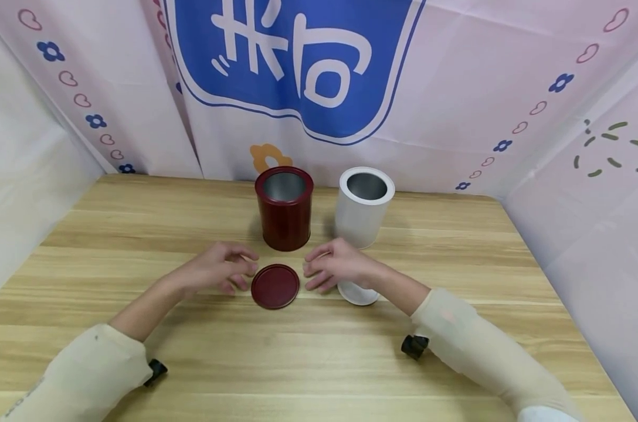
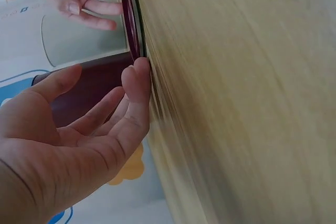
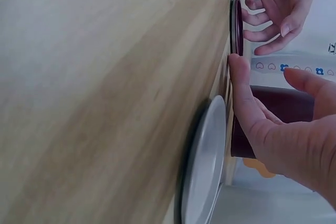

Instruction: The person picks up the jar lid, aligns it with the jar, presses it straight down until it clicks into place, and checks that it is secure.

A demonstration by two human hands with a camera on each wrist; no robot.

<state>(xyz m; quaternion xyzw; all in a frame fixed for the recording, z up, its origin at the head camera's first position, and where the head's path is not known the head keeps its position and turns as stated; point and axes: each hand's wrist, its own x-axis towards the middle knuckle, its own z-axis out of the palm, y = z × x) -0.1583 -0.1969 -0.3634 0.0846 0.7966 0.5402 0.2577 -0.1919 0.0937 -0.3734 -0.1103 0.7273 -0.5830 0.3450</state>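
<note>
A round dark red lid [image 1: 275, 286] lies flat on the wooden table between both hands. My left hand [image 1: 217, 269] is at its left side, fingers loosely bent and holding nothing; in the head view a small gap separates them from the rim. On the other side, my right hand [image 1: 340, 266] has its fingers spread towards the lid, also holding nothing. Behind the lid stands an upright dark red can [image 1: 285, 220], its top uncovered. To its right is a white can [image 1: 362, 217], uncovered too. A white lid [image 3: 205, 166] lies partly hidden under my right hand and wrist.
The wooden table [image 1: 277, 363] ends at a printed cloth backdrop [image 1: 445, 111] just behind the cans. More pale cloth hangs along the left and right sides. Black wrist-strap pieces [image 1: 415, 346] stick out beneath the sleeves.
</note>
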